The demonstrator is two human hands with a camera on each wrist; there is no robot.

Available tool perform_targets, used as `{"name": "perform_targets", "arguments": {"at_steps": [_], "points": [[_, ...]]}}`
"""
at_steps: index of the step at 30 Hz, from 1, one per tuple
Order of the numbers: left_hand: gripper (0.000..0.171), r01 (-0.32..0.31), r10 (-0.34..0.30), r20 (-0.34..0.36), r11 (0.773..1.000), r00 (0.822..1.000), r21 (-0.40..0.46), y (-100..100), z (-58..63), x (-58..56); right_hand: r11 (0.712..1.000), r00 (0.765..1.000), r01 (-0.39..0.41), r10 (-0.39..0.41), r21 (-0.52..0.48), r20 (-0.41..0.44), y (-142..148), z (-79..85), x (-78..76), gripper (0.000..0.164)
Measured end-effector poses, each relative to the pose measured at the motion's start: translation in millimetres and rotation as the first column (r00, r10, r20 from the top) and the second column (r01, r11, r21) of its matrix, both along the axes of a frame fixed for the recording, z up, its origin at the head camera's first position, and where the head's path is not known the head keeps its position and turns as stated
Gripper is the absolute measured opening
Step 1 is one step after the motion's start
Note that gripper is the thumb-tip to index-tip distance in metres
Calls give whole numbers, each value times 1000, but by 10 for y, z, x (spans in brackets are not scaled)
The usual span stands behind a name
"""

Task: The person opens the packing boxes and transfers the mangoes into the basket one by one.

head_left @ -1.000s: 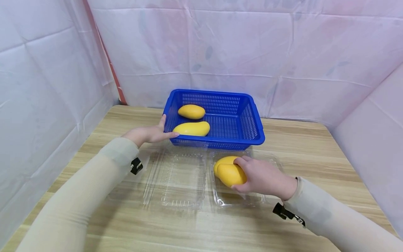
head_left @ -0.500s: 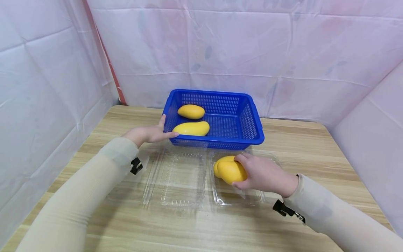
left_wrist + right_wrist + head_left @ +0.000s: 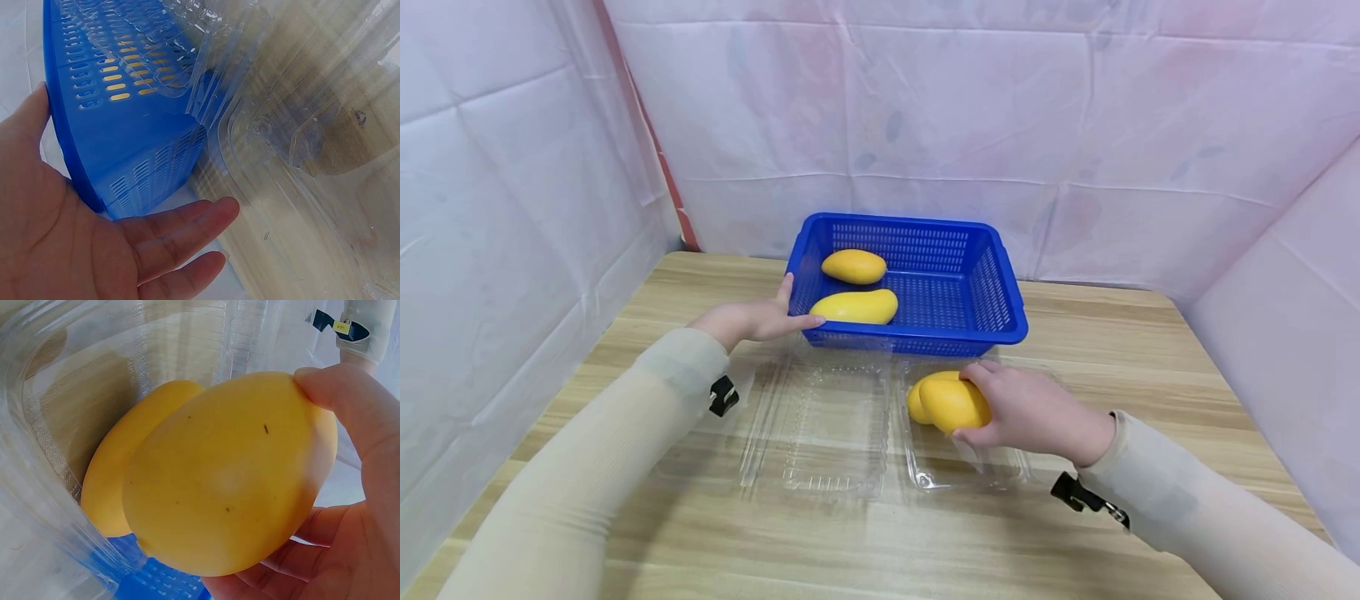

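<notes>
My right hand (image 3: 1030,417) grips a yellow mango (image 3: 955,406), thumb on one side and fingers curled under the other in the right wrist view. This mango (image 3: 231,475) has a few dark specks and overlaps a second mango (image 3: 109,481) lying in a clear plastic clamshell box (image 3: 925,471). At the left, my left hand (image 3: 752,321) rests against the corner of a blue plastic basket (image 3: 917,331), its fingers spread. Seen from the left wrist, the other fingers (image 3: 181,240) extend relaxed below the basket. Two more mangoes, one at the back (image 3: 854,267) and one in front (image 3: 856,307), lie in the basket's left part.
Another clear plastic tray (image 3: 835,433), part of the clamshell packaging, lies left of the held mango on the wooden table (image 3: 880,550). White sheeting (image 3: 940,108) hangs behind the basket, with more along both sides.
The mango in my right hand has shifted slightly up and to the right over the other one. My left hand has stayed at the basket corner.
</notes>
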State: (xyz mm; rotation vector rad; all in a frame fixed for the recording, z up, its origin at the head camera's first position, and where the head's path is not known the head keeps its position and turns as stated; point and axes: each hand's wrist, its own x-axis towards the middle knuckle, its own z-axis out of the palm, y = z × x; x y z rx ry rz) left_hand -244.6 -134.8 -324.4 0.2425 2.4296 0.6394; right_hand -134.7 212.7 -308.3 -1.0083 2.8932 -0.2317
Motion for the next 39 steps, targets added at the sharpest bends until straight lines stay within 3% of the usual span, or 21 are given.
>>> {"name": "perform_targets", "arguments": {"at_steps": [10,17,27,39], "points": [[104,4,-4,-1,1000,1000,3,-22,-8,7,1000,1000,3,-3,-14,3,5,24,-10,58],[114,-3,3,-1,1000,1000,-3,-42,-8,18,1000,1000,13,-12,-13,16,9,47,-27,61],[104,0,0,-1,1000,1000,2,-28,0,23,1000,1000,-6,6,-16,-5,6,62,-28,56],[106,6,-6,8,1000,1000,0,1,23,7,1000,999,28,-27,-11,37,11,78,-28,56]]}}
